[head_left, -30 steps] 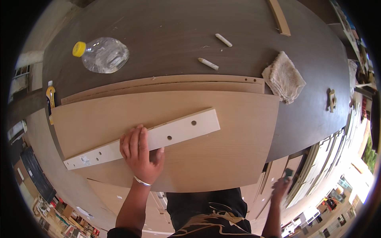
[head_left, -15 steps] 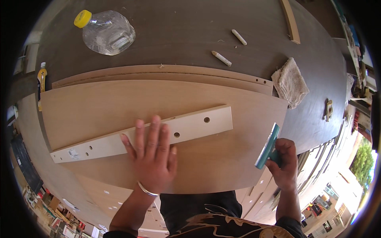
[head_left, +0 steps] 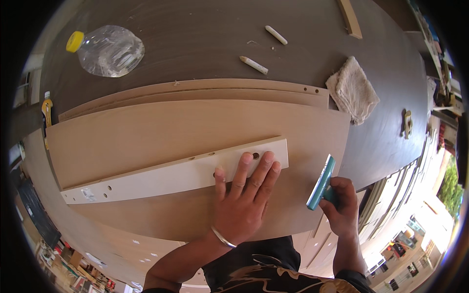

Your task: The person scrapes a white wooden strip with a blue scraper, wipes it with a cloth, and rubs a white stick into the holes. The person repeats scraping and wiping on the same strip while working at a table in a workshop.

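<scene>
Fingers spread flat, my left hand (head_left: 243, 202) rests on the right part of a pale wooden strip (head_left: 151, 179). The strip has several round holes and a small sticker at its left end. It lies slantwise on a wide light-brown wooden panel (head_left: 117, 134) with a curved far edge. To the right, my right hand (head_left: 345, 207) grips a teal scraper (head_left: 320, 184) by its handle. The scraper's pale straight edge faces left, beyond the strip's right end and apart from it. My left fingers partly cover one of the holes.
Behind the panel lie more wooden boards (head_left: 195, 89). On the dark tabletop are a clear bottle with a yellow cap (head_left: 111, 51), two white crayon-like sticks (head_left: 254, 65), a folded cloth (head_left: 352, 90), a wooden batten (head_left: 350, 19) and a small brass-coloured piece (head_left: 407, 124). A yellow bottle (head_left: 47, 113) is at left.
My left hand has slid right along the strip, towards its wider end. The scraper in my right hand has shifted only slightly in view. The whole view has also moved a little.
</scene>
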A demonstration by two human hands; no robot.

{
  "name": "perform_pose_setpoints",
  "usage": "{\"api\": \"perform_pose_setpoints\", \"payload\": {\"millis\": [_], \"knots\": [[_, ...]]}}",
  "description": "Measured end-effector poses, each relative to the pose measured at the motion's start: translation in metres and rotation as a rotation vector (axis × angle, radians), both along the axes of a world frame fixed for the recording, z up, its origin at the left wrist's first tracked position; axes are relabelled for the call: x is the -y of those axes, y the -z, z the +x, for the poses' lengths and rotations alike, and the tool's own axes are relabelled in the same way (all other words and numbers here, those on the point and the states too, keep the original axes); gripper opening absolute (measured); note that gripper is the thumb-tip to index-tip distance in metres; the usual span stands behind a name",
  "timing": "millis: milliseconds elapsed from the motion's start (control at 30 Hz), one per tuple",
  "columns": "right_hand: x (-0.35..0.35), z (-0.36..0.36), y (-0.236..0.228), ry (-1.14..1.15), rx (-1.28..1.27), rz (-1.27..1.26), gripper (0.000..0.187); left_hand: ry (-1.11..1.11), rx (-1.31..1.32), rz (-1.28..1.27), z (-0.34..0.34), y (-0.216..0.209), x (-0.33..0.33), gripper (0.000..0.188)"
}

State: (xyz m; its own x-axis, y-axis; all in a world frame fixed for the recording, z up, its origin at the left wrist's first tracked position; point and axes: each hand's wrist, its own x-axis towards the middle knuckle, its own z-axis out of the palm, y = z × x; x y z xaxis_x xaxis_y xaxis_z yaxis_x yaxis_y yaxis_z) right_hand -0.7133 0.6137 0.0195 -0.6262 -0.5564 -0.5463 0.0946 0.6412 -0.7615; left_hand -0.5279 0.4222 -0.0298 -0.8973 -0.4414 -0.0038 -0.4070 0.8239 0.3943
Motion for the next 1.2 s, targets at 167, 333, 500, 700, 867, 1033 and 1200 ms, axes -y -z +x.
{"api": "perform_pose_setpoints", "payload": {"millis": [167,333,500,700,867,1033,1200], "knots": [[-0.012,0.009,0.007,-0.102,-0.093,0.013,0.047,0.118,0.031,0.068,0.014,-0.001,0.008,0.046],[-0.026,0.014,0.006,-0.075,-0.074,-0.009,0.047,0.25,-0.155,0.223,0.023,-0.004,0.027,0.039],[-0.034,0.016,0.007,-0.147,-0.131,-0.062,0.045,-0.032,-0.118,-0.004,0.006,-0.007,0.026,0.041],[-0.041,0.02,0.005,-0.107,-0.112,-0.103,0.045,0.142,-0.042,-0.008,-0.025,-0.011,0.042,0.045],[-0.045,0.018,0.002,-0.123,-0.09,-0.117,0.045,0.213,-0.033,-0.01,-0.038,-0.036,0.056,0.043],[-0.043,0.015,-0.002,-0.124,-0.032,-0.089,0.045,0.214,-0.013,0.166,-0.047,-0.045,0.07,0.043],[-0.04,0.013,-0.004,-0.163,-0.044,-0.078,0.045,0.234,-0.072,0.095,-0.047,-0.037,0.072,0.043]]}}
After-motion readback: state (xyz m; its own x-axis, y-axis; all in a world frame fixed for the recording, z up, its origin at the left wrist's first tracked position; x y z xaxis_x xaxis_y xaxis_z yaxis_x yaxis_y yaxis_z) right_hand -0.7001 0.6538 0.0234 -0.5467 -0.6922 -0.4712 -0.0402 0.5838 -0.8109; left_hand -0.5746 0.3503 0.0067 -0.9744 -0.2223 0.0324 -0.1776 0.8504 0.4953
